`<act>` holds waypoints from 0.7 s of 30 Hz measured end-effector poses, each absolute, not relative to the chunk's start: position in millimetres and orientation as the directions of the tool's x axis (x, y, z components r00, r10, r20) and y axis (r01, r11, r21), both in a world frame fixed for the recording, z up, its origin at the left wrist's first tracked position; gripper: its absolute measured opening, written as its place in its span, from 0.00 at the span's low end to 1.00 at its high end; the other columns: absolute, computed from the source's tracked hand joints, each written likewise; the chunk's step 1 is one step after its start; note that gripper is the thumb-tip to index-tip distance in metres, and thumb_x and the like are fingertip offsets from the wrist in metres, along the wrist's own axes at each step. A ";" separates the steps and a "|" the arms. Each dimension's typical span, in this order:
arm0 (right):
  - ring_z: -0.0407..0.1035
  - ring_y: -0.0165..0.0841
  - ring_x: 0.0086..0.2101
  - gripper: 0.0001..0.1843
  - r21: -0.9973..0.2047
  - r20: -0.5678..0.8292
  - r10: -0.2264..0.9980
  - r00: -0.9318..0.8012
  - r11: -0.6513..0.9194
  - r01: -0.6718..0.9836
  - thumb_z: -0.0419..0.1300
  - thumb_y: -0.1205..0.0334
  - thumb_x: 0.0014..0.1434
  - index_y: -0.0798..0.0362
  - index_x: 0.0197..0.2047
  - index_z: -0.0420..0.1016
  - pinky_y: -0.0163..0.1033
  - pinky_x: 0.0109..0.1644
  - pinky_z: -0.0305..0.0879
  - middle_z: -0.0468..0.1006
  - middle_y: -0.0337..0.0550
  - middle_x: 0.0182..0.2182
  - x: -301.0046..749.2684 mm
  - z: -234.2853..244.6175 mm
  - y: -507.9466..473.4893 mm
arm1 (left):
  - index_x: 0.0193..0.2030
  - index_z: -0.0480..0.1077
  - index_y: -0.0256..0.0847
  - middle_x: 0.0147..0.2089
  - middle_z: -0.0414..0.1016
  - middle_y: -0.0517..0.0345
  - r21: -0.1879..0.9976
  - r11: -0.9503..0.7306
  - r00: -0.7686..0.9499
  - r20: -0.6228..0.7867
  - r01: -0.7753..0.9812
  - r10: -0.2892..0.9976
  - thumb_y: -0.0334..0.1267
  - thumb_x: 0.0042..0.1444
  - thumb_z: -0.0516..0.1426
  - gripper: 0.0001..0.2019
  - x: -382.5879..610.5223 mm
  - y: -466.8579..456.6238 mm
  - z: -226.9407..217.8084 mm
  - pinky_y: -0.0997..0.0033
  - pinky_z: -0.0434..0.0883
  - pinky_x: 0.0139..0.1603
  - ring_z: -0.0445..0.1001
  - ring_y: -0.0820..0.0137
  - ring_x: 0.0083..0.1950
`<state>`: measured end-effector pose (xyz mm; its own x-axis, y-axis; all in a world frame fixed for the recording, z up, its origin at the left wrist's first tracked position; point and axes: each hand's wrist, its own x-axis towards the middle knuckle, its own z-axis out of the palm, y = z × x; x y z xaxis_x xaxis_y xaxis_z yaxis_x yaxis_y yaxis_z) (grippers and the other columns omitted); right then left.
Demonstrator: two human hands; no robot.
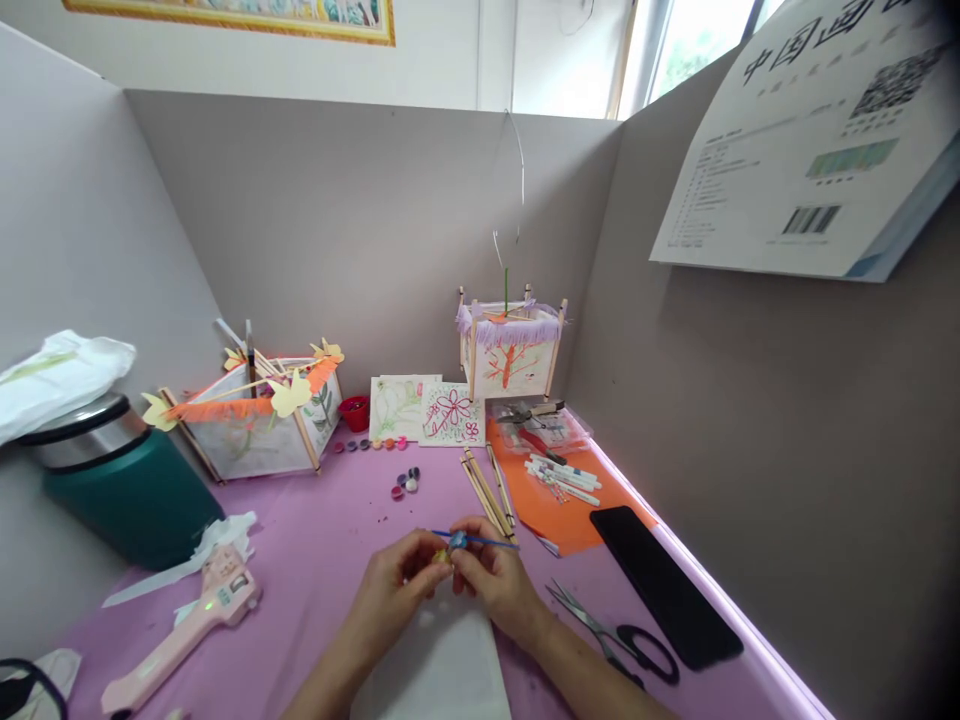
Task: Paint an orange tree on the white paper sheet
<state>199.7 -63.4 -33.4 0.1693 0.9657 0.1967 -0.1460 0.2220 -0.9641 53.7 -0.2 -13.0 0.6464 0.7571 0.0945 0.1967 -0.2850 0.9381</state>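
Observation:
Both of my hands meet over a white sheet (442, 665) at the front of the table. Between the fingertips of my left hand (397, 590) is a small yellow piece (442, 556), partly covered by the fingers. My right hand (502, 590) pinches a small blue bead-like piece (458, 540) close beside the yellow one. A thin blue strip (491, 542) runs across at the blue piece and sticks out on both sides. Whether the yellow and blue pieces are joined, I cannot tell. Black-handled scissors (611, 632) lie partly open to the right of my right hand.
A pink glue gun (199, 625) and a teal flask (135, 500) are at left. Behind my hands are thin wooden sticks (484, 490), small round pieces (405, 483) and two decorated paper lanterns (259, 430). A black phone (664, 585) lies right, by orange paper (570, 530) with white pens.

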 end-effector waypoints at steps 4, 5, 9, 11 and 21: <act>0.61 0.23 0.20 0.18 -0.945 0.185 0.969 0.163 0.221 -0.240 0.61 0.48 0.56 0.52 0.40 0.64 0.29 0.23 0.59 0.68 0.31 0.23 198.1 -33.7 -62.4 | 0.34 0.70 0.39 0.26 0.74 0.61 0.898 -0.372 0.638 0.147 0.235 0.756 0.42 0.53 0.59 0.08 58.6 -10.3 -8.8 0.77 0.62 0.28 0.66 0.75 0.26; 0.61 0.23 0.20 0.18 -0.941 0.195 0.966 0.171 0.233 -0.245 0.61 0.48 0.56 0.52 0.39 0.64 0.29 0.23 0.59 0.68 0.31 0.23 198.3 -34.0 -62.2 | 0.33 0.70 0.40 0.26 0.75 0.61 0.879 -0.410 0.627 0.180 0.244 0.758 0.41 0.53 0.60 0.07 59.6 -12.8 -7.8 0.77 0.62 0.29 0.66 0.75 0.26; 0.62 0.23 0.22 0.17 -0.923 0.224 0.961 0.160 0.262 -0.282 0.63 0.49 0.55 0.51 0.38 0.63 0.29 0.25 0.61 0.68 0.32 0.25 200.7 -34.4 -61.6 | 0.36 0.71 0.40 0.30 0.76 0.60 0.853 -0.478 0.625 0.258 0.211 0.737 0.40 0.56 0.57 0.06 60.7 -18.2 -6.5 0.76 0.64 0.32 0.68 0.74 0.29; 0.63 0.23 0.22 0.16 -0.918 0.228 0.962 0.153 0.264 -0.295 0.63 0.51 0.55 0.51 0.37 0.63 0.29 0.25 0.61 0.69 0.32 0.25 201.8 -34.9 -61.5 | 0.39 0.71 0.40 0.31 0.76 0.59 0.853 -0.490 0.627 0.283 0.183 0.726 0.40 0.57 0.56 0.07 60.2 -18.6 -6.7 0.76 0.65 0.33 0.69 0.74 0.29; 0.66 0.27 0.27 0.14 -0.953 0.226 0.943 0.245 0.266 -0.143 0.64 0.54 0.54 0.50 0.40 0.67 0.32 0.28 0.66 0.70 0.35 0.29 202.2 -34.5 -63.4 | 0.44 0.72 0.40 0.37 0.73 0.57 0.875 -0.458 0.582 0.292 0.159 0.759 0.38 0.56 0.58 0.10 57.5 -9.5 -11.1 0.75 0.66 0.34 0.68 0.75 0.32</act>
